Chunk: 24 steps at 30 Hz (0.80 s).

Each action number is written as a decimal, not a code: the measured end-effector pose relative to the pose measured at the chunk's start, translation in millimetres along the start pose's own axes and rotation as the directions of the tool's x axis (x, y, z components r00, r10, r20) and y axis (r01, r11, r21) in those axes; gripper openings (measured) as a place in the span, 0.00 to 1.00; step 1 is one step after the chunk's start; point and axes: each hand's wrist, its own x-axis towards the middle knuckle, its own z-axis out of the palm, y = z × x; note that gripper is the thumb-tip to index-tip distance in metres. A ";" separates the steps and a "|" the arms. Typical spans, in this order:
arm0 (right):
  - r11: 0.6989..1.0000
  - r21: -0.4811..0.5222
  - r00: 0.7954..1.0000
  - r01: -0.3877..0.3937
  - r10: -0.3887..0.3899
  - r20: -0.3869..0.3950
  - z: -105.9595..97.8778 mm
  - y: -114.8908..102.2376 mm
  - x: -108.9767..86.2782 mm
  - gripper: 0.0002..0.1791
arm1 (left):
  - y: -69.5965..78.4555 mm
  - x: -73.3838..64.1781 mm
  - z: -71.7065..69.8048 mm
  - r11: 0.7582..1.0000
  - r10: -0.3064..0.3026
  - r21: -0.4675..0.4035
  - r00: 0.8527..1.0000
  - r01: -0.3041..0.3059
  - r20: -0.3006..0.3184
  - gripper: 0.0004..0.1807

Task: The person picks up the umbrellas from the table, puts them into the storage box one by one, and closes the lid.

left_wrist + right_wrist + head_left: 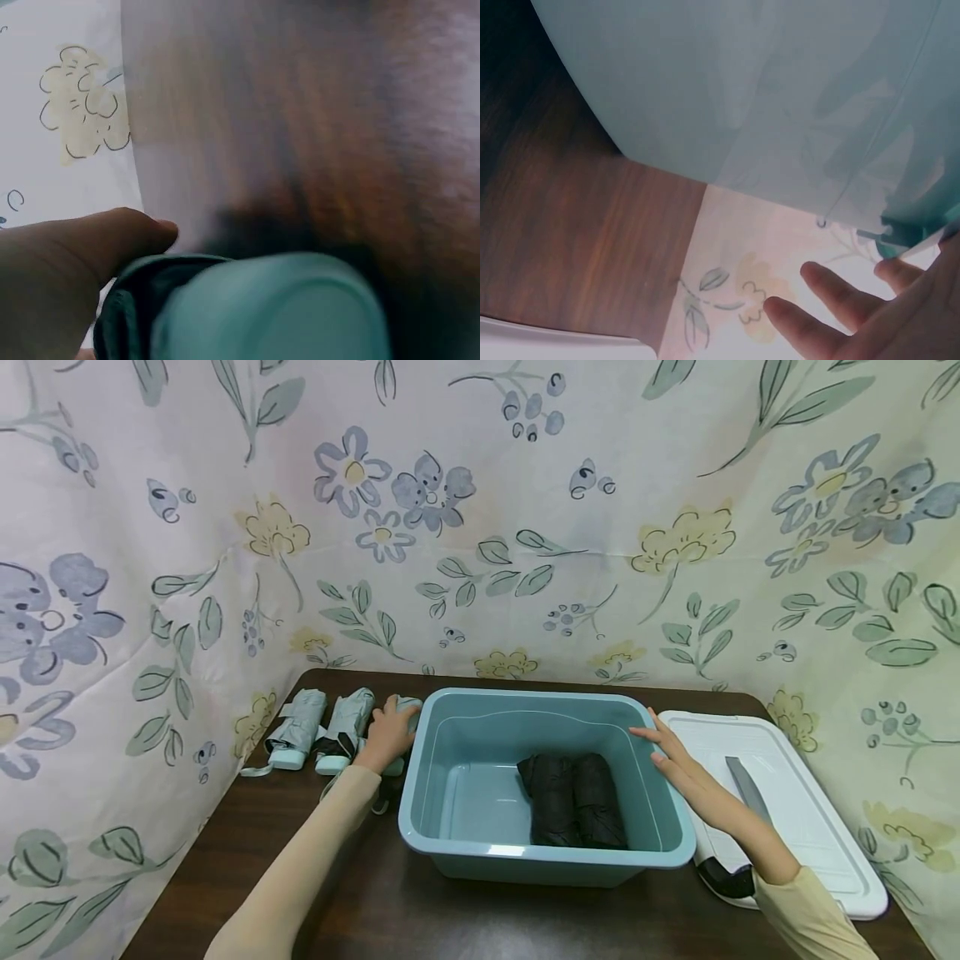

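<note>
My left hand (390,733) grips a pale green folded umbrella (408,703) just left of the blue-green bin (555,858). In the left wrist view, the thumb lies along the side of this umbrella (277,311), whose rounded end faces the camera. Two similar folded umbrellas, one at the far left (298,727) and one in the middle (348,727), lie beside it on the table. Inside the bin are two black rolled bundles (553,802), side by side. My right hand (693,781), fingers spread, is at the bin's right rim; whether it touches is unclear.
A white lid (810,827) with a grey and black strip-like part lies right of the bin, under the right forearm. The dark wooden table (450,918) meets a flower-patterned cloth (480,568) at the back and sides.
</note>
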 end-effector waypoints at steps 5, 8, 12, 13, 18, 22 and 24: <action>1.000 -0.005 1.000 0.002 -0.002 -0.002 -0.9 1.3 -0.9 0.24 | 2.7 10.7 -4.1 0.999 -0.006 0.032 0.998 0.004 0.060 0.25; 1.000 -0.011 1.000 -0.004 0.004 -0.003 -1.3 2.0 -1.5 0.24 | 4.3 16.8 -8.5 0.998 0.002 0.069 0.993 -0.010 0.115 0.26; 0.999 -0.030 0.999 -0.044 0.045 0.013 -1.5 1.6 -3.3 0.24 | 4.9 22.6 -12.1 0.994 0.015 0.101 0.984 -0.034 0.179 0.26; 0.998 -0.035 0.998 -0.054 0.054 0.019 -1.3 1.3 -3.7 0.25 | 4.5 23.5 -12.4 0.994 0.020 0.104 0.982 -0.041 0.190 0.25; 0.996 -0.060 0.998 -0.063 0.065 0.024 -0.3 0.5 -4.4 0.25 | -1.2 22.4 -12.6 0.998 -0.006 0.057 0.981 -0.005 0.195 0.24; 0.996 -0.072 0.999 -0.049 0.050 0.020 -0.1 0.1 -4.2 0.24 | -6.9 18.5 -15.4 1.000 -0.026 0.009 0.981 0.025 0.193 0.22; 0.997 -0.067 0.999 -0.042 0.043 0.020 -0.2 0.1 -3.9 0.24 | -9.0 16.3 -18.4 0.999 -0.021 -0.021 0.979 0.025 0.201 0.21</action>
